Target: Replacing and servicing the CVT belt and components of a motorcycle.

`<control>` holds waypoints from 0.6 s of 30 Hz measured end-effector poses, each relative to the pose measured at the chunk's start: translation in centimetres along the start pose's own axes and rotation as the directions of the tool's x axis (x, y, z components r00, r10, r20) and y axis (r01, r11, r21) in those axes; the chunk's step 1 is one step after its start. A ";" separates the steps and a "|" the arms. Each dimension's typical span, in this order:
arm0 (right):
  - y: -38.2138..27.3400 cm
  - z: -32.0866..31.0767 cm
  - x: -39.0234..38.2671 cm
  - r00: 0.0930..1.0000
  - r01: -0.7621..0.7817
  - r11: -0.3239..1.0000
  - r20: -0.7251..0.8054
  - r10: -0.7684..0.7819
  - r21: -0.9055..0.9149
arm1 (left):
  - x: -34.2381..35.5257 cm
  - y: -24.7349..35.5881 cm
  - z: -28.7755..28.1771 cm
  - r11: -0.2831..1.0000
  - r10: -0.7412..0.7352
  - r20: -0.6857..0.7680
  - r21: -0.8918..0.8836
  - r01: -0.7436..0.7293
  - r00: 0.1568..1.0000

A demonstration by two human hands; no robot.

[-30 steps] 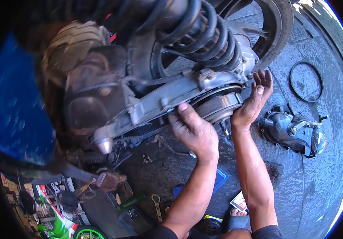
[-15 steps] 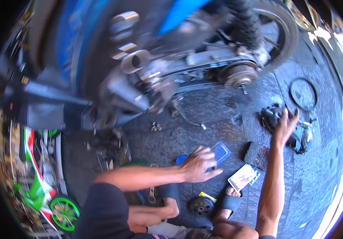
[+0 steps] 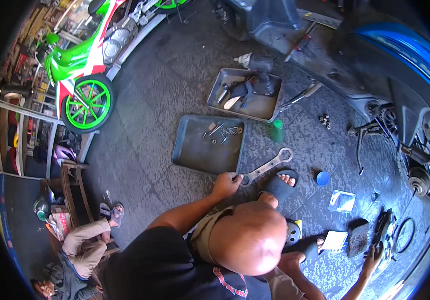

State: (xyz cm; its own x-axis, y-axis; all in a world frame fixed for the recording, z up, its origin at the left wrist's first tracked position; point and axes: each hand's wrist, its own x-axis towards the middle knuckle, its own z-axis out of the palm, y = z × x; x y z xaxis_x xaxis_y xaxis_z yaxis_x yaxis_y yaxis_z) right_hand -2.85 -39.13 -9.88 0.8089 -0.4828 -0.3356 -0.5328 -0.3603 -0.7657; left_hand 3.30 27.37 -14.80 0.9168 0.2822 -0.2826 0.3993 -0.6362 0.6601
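Note:
My left hand (image 3: 226,185) is closed at the near end of a long flat ring wrench (image 3: 267,167); its fingertips cover part of that ring. The wrench lies left of my sandalled foot, beside the near corner of a dark tray (image 3: 180,159) with loose bolts and washers. At the lower right, my right hand (image 3: 373,256) rests its outstretched fingers against a dark mechanical part (image 3: 386,229) on the floor. Next to it are a dark rough block (image 3: 358,237), a white card (image 3: 335,240) and a thin black ring (image 3: 406,235).
A second tray (image 3: 215,104) with an impact driver (image 3: 261,75) stands behind. Around it are a green bottle (image 3: 277,131), a blue lid (image 3: 323,178) and a clear packet (image 3: 342,201). A blue scooter (image 3: 405,55) fills the upper right. Another person (image 3: 77,250) sits lower left.
My view has swung left, bringing the trays into sight. My left hand has gone from above the clear packet to the wrench's end. My right hand stays at the dark mechanical part.

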 end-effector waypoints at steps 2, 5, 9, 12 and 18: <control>-1.4 -1.2 0.0 1.000 0.007 0.997 0.006 -0.006 -0.081 | -0.6 -1.5 1.3 0.989 -0.145 0.006 0.021 0.145 0.989; -8.2 1.8 -0.5 0.991 0.083 0.961 0.124 -0.052 -0.263 | 0.7 -3.9 1.9 0.999 -0.037 -0.153 -0.024 0.034 0.987; -13.6 11.4 -3.9 0.896 0.244 0.824 0.444 0.010 -0.512 | 4.6 -2.4 1.4 0.971 -0.111 -0.043 -0.217 0.100 0.993; -13.3 20.7 -9.5 0.695 0.540 0.632 0.719 0.037 -0.555 | 5.9 -1.7 1.9 0.974 -0.084 -0.002 -0.214 0.081 0.996; -4.5 29.2 -17.2 0.788 0.573 0.352 0.616 0.013 -0.741 | 5.2 1.7 4.5 0.948 -0.101 0.114 -0.291 0.130 0.988</control>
State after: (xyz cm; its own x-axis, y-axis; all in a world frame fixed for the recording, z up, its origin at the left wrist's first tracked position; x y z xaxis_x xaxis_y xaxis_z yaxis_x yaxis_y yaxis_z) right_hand -7.07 -5.95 -16.68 0.7833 0.1063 -0.6125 0.0918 -0.9943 -0.0551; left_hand 8.77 24.50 -18.31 0.8665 0.2612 -0.4254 0.4961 -0.3569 0.7915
